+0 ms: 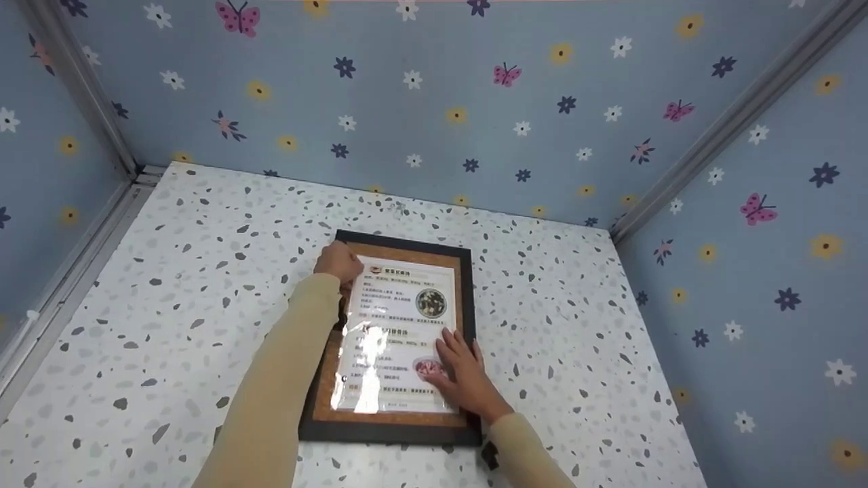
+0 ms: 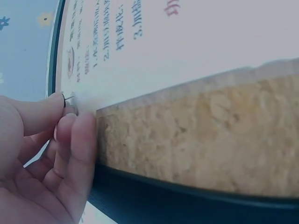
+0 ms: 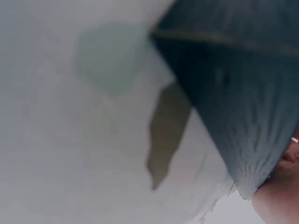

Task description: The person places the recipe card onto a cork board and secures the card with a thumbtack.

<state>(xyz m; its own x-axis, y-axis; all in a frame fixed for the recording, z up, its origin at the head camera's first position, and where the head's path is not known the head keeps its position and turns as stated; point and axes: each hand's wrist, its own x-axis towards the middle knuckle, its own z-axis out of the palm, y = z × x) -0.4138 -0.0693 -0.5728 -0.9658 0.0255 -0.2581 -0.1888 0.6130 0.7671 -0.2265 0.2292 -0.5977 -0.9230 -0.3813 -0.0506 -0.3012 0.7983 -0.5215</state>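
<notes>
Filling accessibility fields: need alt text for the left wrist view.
Left hand pinching a thumbtack near the corner of a sheet printed in Chinese, which lies over a cork board with a dark frame. A blue floral surface shows at upper left.

Behind my bare left hand (image 1: 339,262) runs a long left sleeve (image 1: 271,366), plain and pale yellowish beige, reaching the wrist. Behind my bare right hand (image 1: 466,375), the right sleeve (image 1: 527,447) matches it in colour. A small black piece (image 1: 342,314) shows beside the left one, and a second black piece (image 1: 489,455) beside the right.
</notes>
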